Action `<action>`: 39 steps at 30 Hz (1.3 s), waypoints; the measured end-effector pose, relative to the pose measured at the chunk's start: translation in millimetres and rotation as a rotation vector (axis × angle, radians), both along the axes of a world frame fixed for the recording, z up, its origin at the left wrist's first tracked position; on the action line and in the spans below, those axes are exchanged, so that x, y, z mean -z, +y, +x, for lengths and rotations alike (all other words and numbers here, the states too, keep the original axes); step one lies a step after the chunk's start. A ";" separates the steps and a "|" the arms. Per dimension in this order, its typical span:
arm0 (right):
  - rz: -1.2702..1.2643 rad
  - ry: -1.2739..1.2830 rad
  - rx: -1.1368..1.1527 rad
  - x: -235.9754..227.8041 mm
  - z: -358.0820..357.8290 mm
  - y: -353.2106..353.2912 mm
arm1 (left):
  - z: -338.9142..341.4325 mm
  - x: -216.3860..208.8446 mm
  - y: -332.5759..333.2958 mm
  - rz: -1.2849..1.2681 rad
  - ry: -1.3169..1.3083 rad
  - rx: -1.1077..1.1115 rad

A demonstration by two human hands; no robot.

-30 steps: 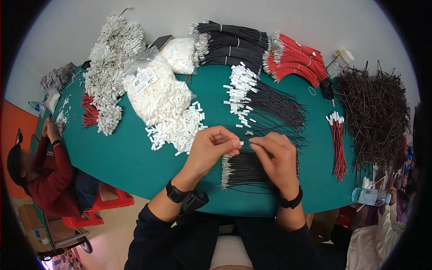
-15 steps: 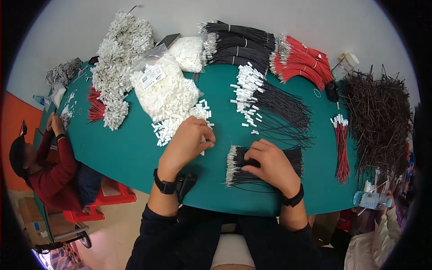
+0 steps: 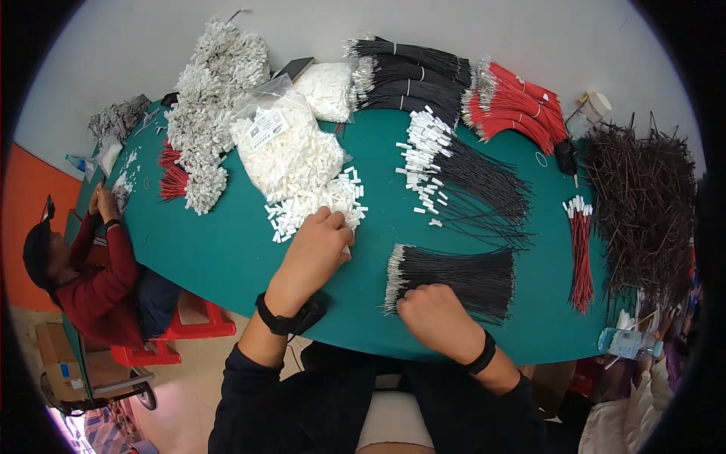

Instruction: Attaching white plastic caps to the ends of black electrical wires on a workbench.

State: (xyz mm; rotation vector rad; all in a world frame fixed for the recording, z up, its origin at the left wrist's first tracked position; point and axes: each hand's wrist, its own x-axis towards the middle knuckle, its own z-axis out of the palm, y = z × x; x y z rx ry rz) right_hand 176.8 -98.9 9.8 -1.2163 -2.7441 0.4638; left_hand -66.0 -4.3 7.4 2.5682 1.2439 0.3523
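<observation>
My left hand [image 3: 319, 242] reaches to the near edge of a heap of small white plastic connector housings [image 3: 302, 207], its fingers curled together. What lies between those fingertips is hidden. At the near left corner of a flat bundle of black wires [image 3: 457, 274] with silvery terminal ends is my right hand [image 3: 437, 316]. Its fingers are closed and bent under, so anything in them is out of sight. Farther off lies a spread of black wires [image 3: 488, 178] whose left ends carry white connector housings [image 3: 425, 147].
A bag of white housings [image 3: 280, 147] stands behind the heap. Tied black wire bundles [image 3: 416, 72], red wire bundles [image 3: 518, 106] and a brown wire pile [image 3: 639, 212] line the far and right sides. A co-worker [image 3: 91, 272] sits at the left.
My right hand has moved from above the black wire bundle to its near left corner, fingers now tucked in. My left hand has closed up at the housings. The view has shifted slightly.
</observation>
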 end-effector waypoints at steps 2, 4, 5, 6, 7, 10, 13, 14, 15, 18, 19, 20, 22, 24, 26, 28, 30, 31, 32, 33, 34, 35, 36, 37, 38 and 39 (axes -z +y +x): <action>0.001 -0.019 0.008 0.1 -1.1 -1.6 | 0.6 0.6 -4.6 0.029 -0.002 -0.023; 0.038 -0.003 -0.011 1.2 -1.6 -2.1 | -1.2 4.8 -9.5 0.082 -0.014 -0.102; 0.071 0.015 -0.029 1.9 -1.8 -1.5 | -1.4 4.3 -8.6 0.086 -0.016 -0.103; 0.074 0.012 -0.032 2.8 -1.5 -0.9 | -1.7 4.0 -8.3 0.068 -0.011 -0.081; 0.054 0.025 -0.026 3.7 -0.6 -0.1 | -1.8 3.3 -7.8 0.050 -0.005 -0.058; 0.019 0.142 -0.015 -4.1 2.3 8.3 | -2.2 -1.3 -7.0 0.044 -0.060 -0.040; -0.071 0.376 0.048 -16.8 10.4 22.0 | 3.4 -15.5 -3.2 -0.160 -0.335 -0.007; -0.144 0.511 0.102 -19.0 15.1 24.7 | 7.4 -17.5 -0.6 -0.155 -0.345 -0.005; -0.226 0.597 0.157 -21.1 22.2 26.0 | 13.0 -21.7 1.2 -0.523 -0.651 0.003; -0.374 0.827 0.335 -28.7 35.8 21.2 | 30.4 -27.7 8.2 -0.997 -1.074 0.030; -0.406 0.917 0.391 -36.2 35.5 19.6 | 38.7 -18.3 12.5 -1.145 -1.278 0.048; -0.401 0.909 0.386 -43.7 36.5 20.2 | 46.9 -9.2 16.2 -1.294 -1.481 0.068; -0.213 0.851 0.433 -54.8 41.2 22.8 | 62.0 3.0 15.6 -1.356 -1.553 0.089; -0.174 0.824 0.482 -61.0 41.6 26.2 | 71.8 10.6 11.2 -1.501 -1.657 0.064; 0.072 0.859 0.561 -59.6 35.2 30.2 | 76.0 15.2 5.7 -1.516 -1.657 0.075; 0.146 0.871 0.589 -56.2 29.7 34.3 | 76.0 14.2 2.8 -1.498 -1.679 0.056; 0.308 0.811 0.557 -57.6 25.7 36.5 | 75.8 19.0 3.8 -1.507 -1.688 0.086; 0.306 0.812 0.559 -54.8 25.7 36.8 | 74.9 20.6 4.4 -1.507 -1.700 0.114; 0.303 0.830 0.579 -50.1 25.7 37.1 | 74.2 21.0 5.1 -1.510 -1.699 0.111; 0.296 0.848 0.597 -46.9 26.3 36.8 | 74.2 21.4 5.0 -1.500 -1.694 0.112; 0.291 0.848 0.598 -45.9 27.0 36.7 | 74.0 21.7 4.8 -1.491 -1.690 0.114; 0.276 0.871 0.612 -45.2 27.9 36.7 | 73.2 20.6 4.5 -1.492 -1.691 0.109; 0.261 0.893 0.630 -43.7 28.8 36.3 | 72.5 19.2 3.9 -1.479 -1.683 0.117; 0.256 0.892 0.635 -42.6 29.3 35.8 | 72.5 18.0 3.0 -1.465 -1.674 0.124; 0.261 0.886 0.643 -42.0 29.8 35.2 | 73.4 17.5 1.9 -1.470 -1.673 0.121; 0.262 0.884 0.655 -40.2 29.6 34.6 | 73.9 17.7 1.0 -1.456 -1.656 0.101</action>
